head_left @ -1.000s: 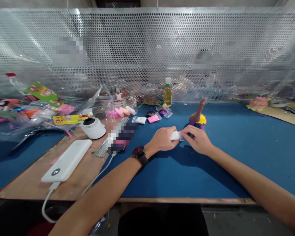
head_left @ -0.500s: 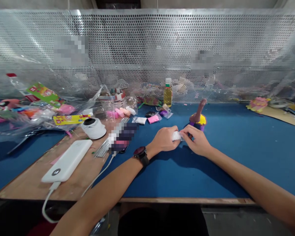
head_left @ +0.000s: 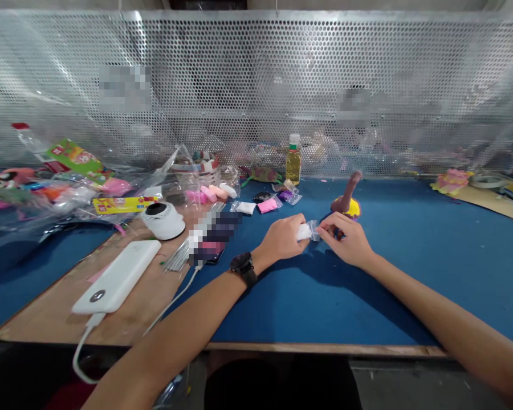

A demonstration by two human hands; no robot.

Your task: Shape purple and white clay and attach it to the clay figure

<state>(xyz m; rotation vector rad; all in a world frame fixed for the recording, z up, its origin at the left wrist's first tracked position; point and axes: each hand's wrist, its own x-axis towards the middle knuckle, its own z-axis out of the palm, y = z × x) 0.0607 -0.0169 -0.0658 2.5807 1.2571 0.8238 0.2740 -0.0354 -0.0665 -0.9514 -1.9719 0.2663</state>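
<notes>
My left hand (head_left: pixel 285 236) is closed around a small clear packet of white clay (head_left: pixel 304 231), held just above the blue table. The fingertips of my right hand (head_left: pixel 344 239) pinch the clear end of the same packet on its right side. Behind my right hand stands a clay figure (head_left: pixel 346 202) with a brown upright stalk and a yellow and purple base, partly hidden by that hand. Beyond my left hand lie a white packet (head_left: pixel 244 208), a pink packet (head_left: pixel 268 205) and a purple packet (head_left: pixel 287 196).
A bottle of yellow liquid (head_left: pixel 293 162) stands by the perforated metal screen (head_left: pixel 256 68). At left are a white power bank (head_left: pixel 117 278) with its cable, a white rounded object (head_left: pixel 162 221) and a bundle of thin rods (head_left: pixel 182 253). Cardboard (head_left: pixel 493 200) lies far right.
My right hand has moved slightly right, and more of the packet's clear end shows between my hands. My left hand stays closed on the packet.
</notes>
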